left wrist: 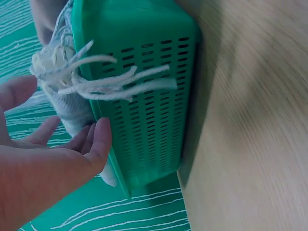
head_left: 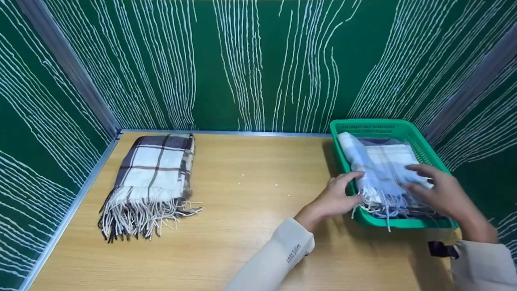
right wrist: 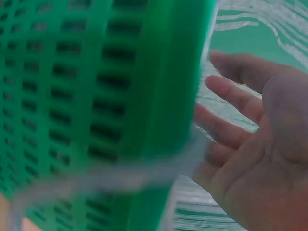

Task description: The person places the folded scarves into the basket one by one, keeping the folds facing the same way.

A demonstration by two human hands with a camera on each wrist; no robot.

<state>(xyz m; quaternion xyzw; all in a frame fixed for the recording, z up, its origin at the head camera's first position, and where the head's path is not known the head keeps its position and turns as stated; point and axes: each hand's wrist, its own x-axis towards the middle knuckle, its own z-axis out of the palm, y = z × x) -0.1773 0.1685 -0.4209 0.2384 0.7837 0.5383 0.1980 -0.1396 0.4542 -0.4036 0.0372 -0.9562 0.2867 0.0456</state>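
A green slotted basket [head_left: 375, 126] [left wrist: 154, 115] [right wrist: 72, 106] stands at the right of the wooden table. Inside it lies a folded pale blue and white scarf [head_left: 379, 169] [left wrist: 67, 91] whose fringe hangs over the front rim. My left hand [head_left: 337, 196] [left wrist: 53, 159] reaches its straight fingers to the scarf's left side at the basket's rim. My right hand [head_left: 438, 190] [right wrist: 250, 144] hovers with spread fingers over the scarf's right part. Neither hand grips anything. A second folded scarf [head_left: 155, 173], white with brown checks and a fringe, lies at the table's left.
Green walls with white wavy lines [head_left: 258, 60] close in the table [head_left: 250, 226] at the back and both sides. A metal strip runs along the table's left and back edges. Bare wood lies between the two scarves.
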